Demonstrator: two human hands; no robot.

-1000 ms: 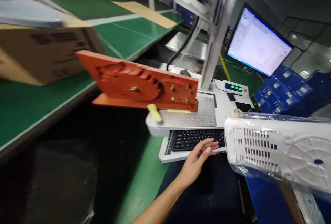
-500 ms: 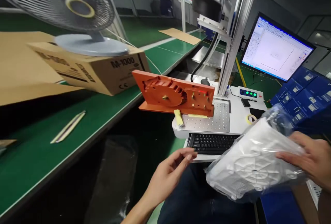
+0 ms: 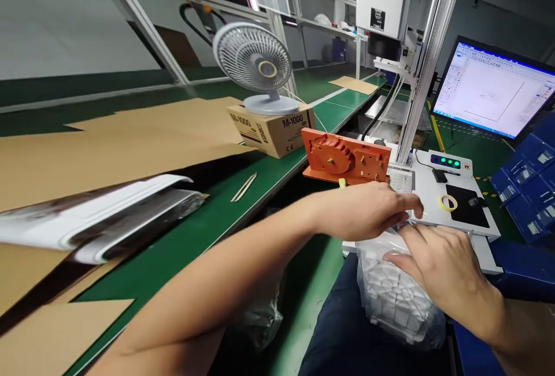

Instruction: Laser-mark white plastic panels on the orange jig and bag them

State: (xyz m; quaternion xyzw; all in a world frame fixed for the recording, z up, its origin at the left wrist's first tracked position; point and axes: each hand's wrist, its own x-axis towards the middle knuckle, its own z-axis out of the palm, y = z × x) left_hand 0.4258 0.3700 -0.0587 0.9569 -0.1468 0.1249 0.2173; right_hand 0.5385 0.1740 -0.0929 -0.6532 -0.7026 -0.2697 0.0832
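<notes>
A white moulded plastic part [image 3: 396, 298] in a clear plastic bag [image 3: 368, 251] is held over my lap, below the bench edge. My right hand [image 3: 446, 260] grips the bag near its upper end, thumb on the side facing me. My left hand [image 3: 368, 208] reaches across to the same end, its fingers curled together at the bag's top edge. Its fingertips are partly hidden, but they seem to pinch the film. Just beyond stands an orange fixture [image 3: 342, 159] with a round recess and brass-coloured pins.
A grey fan [image 3: 255, 61] stands on a cardboard box [image 3: 277, 133] on the green bench [image 3: 229, 214]. White wrapped parts [image 3: 117, 208] lie among cardboard at left. A tape roll [image 3: 447, 202], monitor [image 3: 494, 89] and blue bins [image 3: 526, 185] are to the right.
My view has swung left and back. The bagged part has come lower, over my lap. My left hand, earlier apart from it, has moved right to the bag's upper end.
</notes>
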